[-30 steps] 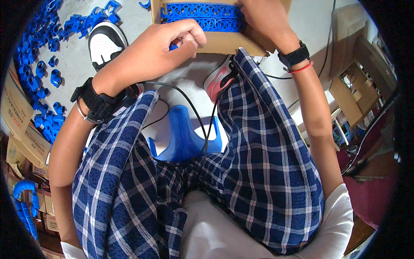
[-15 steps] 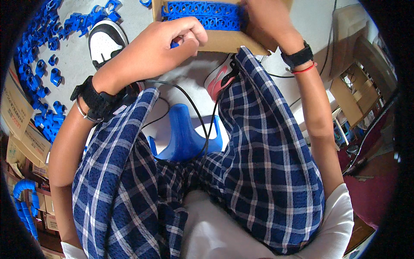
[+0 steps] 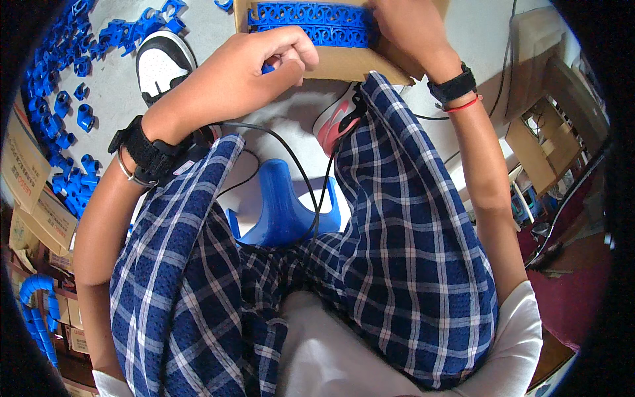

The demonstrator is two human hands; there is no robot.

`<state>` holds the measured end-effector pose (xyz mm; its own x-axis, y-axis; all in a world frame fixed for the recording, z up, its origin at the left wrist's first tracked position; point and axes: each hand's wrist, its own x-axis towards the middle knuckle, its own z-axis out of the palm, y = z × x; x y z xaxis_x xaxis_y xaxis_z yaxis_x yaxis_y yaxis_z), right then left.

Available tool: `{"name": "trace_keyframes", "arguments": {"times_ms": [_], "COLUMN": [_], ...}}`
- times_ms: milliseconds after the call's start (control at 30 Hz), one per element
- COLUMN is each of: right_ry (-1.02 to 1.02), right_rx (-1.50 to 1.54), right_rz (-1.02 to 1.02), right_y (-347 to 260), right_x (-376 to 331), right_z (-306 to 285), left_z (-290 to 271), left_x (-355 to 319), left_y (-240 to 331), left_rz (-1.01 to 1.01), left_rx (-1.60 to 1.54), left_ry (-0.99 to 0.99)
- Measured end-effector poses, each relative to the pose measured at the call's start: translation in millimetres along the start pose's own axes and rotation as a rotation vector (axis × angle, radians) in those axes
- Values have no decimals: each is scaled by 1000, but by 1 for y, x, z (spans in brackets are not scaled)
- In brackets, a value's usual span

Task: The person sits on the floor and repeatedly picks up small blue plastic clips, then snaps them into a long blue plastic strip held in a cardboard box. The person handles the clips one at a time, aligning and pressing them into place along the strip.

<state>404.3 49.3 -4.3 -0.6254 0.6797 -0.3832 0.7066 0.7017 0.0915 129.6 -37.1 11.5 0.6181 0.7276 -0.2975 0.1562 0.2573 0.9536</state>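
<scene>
In front of me stands an open cardboard box point(image 3: 337, 65) with neat rows of blue plastic clips point(image 3: 317, 36) inside. My left hand point(image 3: 268, 61) is closed just before the box's near left side, fingers curled round a small blue plastic clip point(image 3: 267, 68). Only a bit of that clip shows between thumb and palm. My right hand point(image 3: 411, 32) reaches over the box's right side, at the right end of the rows. Its fingertips are mostly hidden behind the hand, so what they touch does not show.
Many loose blue clips point(image 3: 63, 106) lie on the floor at the left, beyond my shoe point(image 3: 165, 63). A blue plastic stool point(image 3: 278, 212) is between my legs, with a black cable point(image 3: 291, 149) across it. Cartons point(image 3: 26, 165) stand far left; another open carton point(image 3: 546, 142) is at right.
My right hand has shifted slightly at the box's right side and looks less blurred. My left hand stays in place with the clip.
</scene>
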Motion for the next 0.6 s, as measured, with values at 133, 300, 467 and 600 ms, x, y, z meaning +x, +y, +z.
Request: {"name": "trace_keyframes", "arguments": {"times_ms": [133,300,467,600], "right_ry": [18,30,43,175], "right_rx": [15,37,40,58], "right_rz": [14,29,46,1], "right_y": [-1,-1,1,-1], "right_x": [1,0,-1,0], "right_z": [0,-2,-1,3], "left_z": [-1,-3,-6,-5], "left_x": [1,0,1,2], "left_y": [0,2,7,10], "left_rz": [11,-53,-114,-135], "left_rx": [-16,-18,-98,-82], "left_ry": [-3,-66,-93,-81]}}
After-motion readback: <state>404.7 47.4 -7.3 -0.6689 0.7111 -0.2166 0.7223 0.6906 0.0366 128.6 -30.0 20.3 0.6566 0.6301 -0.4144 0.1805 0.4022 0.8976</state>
